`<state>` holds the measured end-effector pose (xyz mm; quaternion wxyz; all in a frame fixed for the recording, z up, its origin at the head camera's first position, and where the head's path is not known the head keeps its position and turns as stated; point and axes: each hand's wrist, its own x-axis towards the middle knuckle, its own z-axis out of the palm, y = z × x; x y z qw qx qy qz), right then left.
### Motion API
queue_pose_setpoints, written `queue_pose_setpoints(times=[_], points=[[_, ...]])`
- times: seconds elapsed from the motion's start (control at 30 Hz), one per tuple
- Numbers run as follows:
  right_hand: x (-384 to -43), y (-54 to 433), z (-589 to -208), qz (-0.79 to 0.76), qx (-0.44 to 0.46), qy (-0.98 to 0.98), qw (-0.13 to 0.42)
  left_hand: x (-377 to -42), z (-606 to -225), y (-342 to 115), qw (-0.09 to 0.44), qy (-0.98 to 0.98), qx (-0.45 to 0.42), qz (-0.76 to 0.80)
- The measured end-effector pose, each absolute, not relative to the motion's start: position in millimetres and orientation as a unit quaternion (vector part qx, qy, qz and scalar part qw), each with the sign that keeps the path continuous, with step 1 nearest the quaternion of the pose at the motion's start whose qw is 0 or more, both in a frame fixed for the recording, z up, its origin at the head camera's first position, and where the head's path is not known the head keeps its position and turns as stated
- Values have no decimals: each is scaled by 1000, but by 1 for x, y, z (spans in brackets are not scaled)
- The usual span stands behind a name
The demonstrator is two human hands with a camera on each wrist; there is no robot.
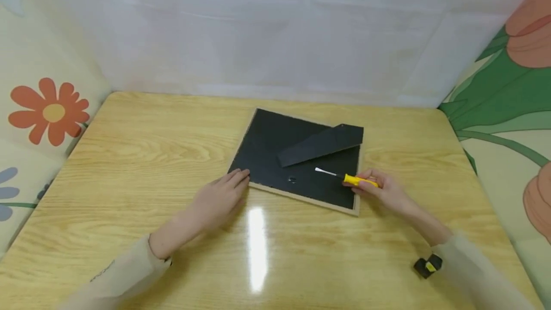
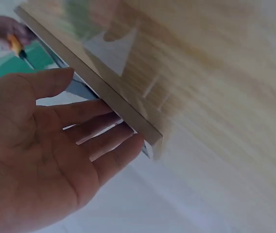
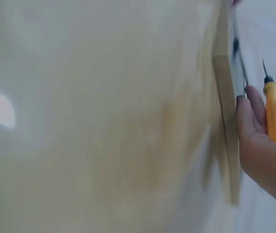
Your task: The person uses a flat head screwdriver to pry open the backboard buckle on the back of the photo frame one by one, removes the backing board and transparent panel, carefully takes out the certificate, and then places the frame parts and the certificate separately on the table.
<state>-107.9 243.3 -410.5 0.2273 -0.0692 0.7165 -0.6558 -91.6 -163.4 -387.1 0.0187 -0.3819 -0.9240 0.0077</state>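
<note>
A picture frame with a pale wooden edge (image 1: 303,199) lies on the table, its black backing board (image 1: 275,133) facing up. A black easel leg (image 1: 320,146) lies slantwise across the board, and a small metal piece (image 1: 292,180) sits near its front edge. The left hand (image 1: 221,200) rests its fingertips on the front left corner; in the left wrist view its fingers (image 2: 116,158) are extended and spread. At the right side, the right hand (image 1: 387,193) holds a screwdriver (image 1: 353,180) by its yellow handle. The blade points left above the board.
Close to the right sleeve is a small black object with a yellow patch (image 1: 428,266). A white cloth (image 1: 280,37) hangs behind the wooden table (image 1: 163,133). Flower-patterned panels (image 1: 512,94) stand at both sides.
</note>
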Motion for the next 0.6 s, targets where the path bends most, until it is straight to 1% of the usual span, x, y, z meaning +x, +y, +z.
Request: queue_pose_setpoints(times=[0.07,0.13,0.27,0.4,0.43,0.5,0.57,0.6], points=[[-97,235,-412,-709,-40,647,278,-100,-384,-169,-2,-927,-374,24],[-86,226,-413,-746,-13,587,316,-110,-380,-172,-25,-928,-370,37],[-69,206,-417,-769,2,542,340,-133,-377,-172,-61,-928,-367,35],[-63,191,-417,-762,-8,547,347,-147,-375,-169,-89,-928,-361,8],[-63,189,-416,-757,-17,555,345,-149,-374,-167,-101,-930,-354,3],[-68,190,-412,-747,-45,580,321,-148,-375,-164,-118,-933,-340,-12],[-79,198,-404,-716,-84,642,259,-142,-376,-159,-131,-938,-320,-24],[-86,204,-398,-688,-100,686,214,-137,-377,-156,-133,-941,-311,-30]])
